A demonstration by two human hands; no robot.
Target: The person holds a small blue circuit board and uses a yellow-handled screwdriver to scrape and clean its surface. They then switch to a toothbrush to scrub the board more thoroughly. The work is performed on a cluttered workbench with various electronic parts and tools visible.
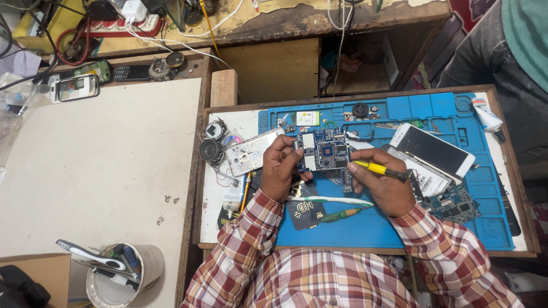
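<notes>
The left hand (279,168) is closed on the left edge of a blue circuit board (325,155), holding it just above the blue work mat (445,108). The right hand (385,185) grips a yellow-handled screwdriver (379,170) lying nearly level, its yellow end close to the board's right edge; whether the tool touches the board cannot be told.

Just left of the left hand lies a silver phone back (246,153), touching or nearly touching the fingers. To the right of the screwdriver a white phone (439,149) rests tilted across the mat, and a second circuit board (456,204) lies below it. A pair of white tweezers (331,200) and a green-handled tool (341,215) lie on the mat between the forearms.

The mat sits in a wooden tray (365,94) whose raised rim bounds it on all sides. Bare mat shows along the near edge. Left of the tray a pale tabletop (97,171) extends, with a tool cup (123,274) at its near corner.
</notes>
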